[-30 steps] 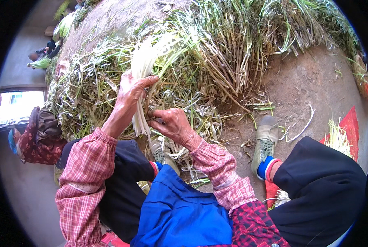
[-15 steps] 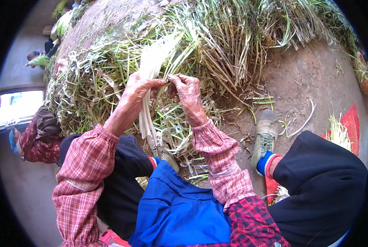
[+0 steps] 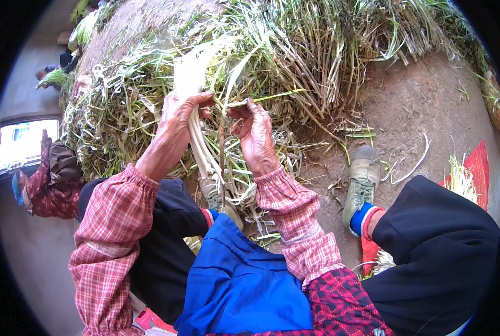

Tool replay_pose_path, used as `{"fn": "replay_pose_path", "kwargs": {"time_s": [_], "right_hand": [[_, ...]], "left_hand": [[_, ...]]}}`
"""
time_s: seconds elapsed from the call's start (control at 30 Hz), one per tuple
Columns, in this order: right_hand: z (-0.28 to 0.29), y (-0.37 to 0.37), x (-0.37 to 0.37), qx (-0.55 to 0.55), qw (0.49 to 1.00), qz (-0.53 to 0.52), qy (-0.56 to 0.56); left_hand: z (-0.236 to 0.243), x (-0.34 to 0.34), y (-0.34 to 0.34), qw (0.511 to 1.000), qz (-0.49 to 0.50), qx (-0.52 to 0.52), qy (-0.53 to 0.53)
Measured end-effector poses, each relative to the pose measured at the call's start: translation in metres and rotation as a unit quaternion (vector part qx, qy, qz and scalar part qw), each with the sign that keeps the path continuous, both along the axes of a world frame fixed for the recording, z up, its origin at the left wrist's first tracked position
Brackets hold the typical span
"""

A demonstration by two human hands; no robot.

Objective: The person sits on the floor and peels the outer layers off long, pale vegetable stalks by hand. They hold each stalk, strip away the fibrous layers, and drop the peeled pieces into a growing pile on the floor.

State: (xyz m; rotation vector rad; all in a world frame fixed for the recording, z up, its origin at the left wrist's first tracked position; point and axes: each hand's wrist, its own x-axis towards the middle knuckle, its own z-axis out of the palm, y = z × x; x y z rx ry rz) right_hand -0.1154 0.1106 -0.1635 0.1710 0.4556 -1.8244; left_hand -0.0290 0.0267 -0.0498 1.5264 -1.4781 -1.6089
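My left hand [image 3: 170, 126] is closed around a bundle of long pale stalks [image 3: 203, 157], whose whitish-green upper leaves [image 3: 193, 70] fan out beyond it. Thumb and fingers of my right hand [image 3: 256, 137] pinch a green leafy stem [image 3: 237, 104], close beside my left thumb. From between the hands a thin brown stem [image 3: 222, 145] hangs downward. Under both hands spreads a heap of cut green leaves and stalks [image 3: 127, 106]. The exact kind of plant is not clear.
More long-stemmed greens [image 3: 328, 61] lie at the far side. My shoes, one of them [image 3: 362, 185], rest on the dirt floor. Pale stalks [image 3: 461, 182] lie by a red bag [image 3: 477, 168] on the right. People sit at left, one in a patterned red top [image 3: 54, 190].
My hands have drawn slightly apart. A green leafy stem now shows in my right fingers, and the brown stem hangs clear between the hands. At left, the person's arm has risen.
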Motion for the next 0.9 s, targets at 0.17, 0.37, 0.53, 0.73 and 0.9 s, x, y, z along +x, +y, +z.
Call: {"fn": "replay_pose_path", "kwargs": {"time_s": [0.17, 0.37, 0.53, 0.73, 0.9], "right_hand": [[-0.017, 0.001, -0.008, -0.005, 0.998, -0.051, -0.047], [-0.049, 0.006, -0.020, 0.004, 0.988, -0.062, -0.140], [-0.064, 0.015, -0.042, 0.029, 0.990, -0.119, -0.067], [-0.016, 0.012, -0.046, 0.016, 0.988, -0.096, 0.120], [0.014, 0.011, -0.043, 0.039, 0.959, -0.024, 0.278]], "left_hand": [[0.006, -0.001, -0.006, 0.996, 0.064, 0.024, 0.049], [0.008, 0.000, -0.015, 0.992, 0.093, 0.014, 0.081], [0.006, 0.009, -0.019, 0.996, 0.057, 0.015, 0.060], [0.015, 0.021, -0.006, 0.990, -0.025, -0.131, -0.047], [0.015, 0.003, 0.005, 0.986, -0.131, -0.086, -0.064]]}}
